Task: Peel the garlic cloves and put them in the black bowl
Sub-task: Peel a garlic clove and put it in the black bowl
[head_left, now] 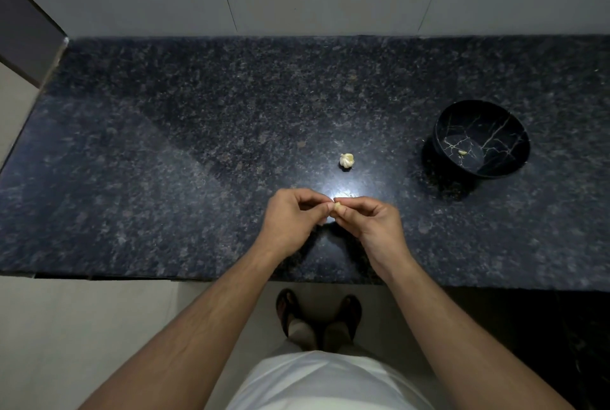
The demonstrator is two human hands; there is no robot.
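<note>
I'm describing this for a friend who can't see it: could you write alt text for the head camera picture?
Seen from above, a person's left hand and right hand pinch a garlic clove between their fingertips over a dark stone counter. A garlic bulb sits just beyond them, and a black bowl to the right holds one small clove.

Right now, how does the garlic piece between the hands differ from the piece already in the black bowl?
The garlic clove is held above the countertop, pinched by the left hand and right hand; the piece in the bowl lies loose on the floor of the black bowl. The held clove is partly hidden by fingertips; the bowl piece is fully exposed. Both look pale and small. Whether the held one is peeled, I cannot tell.
</note>
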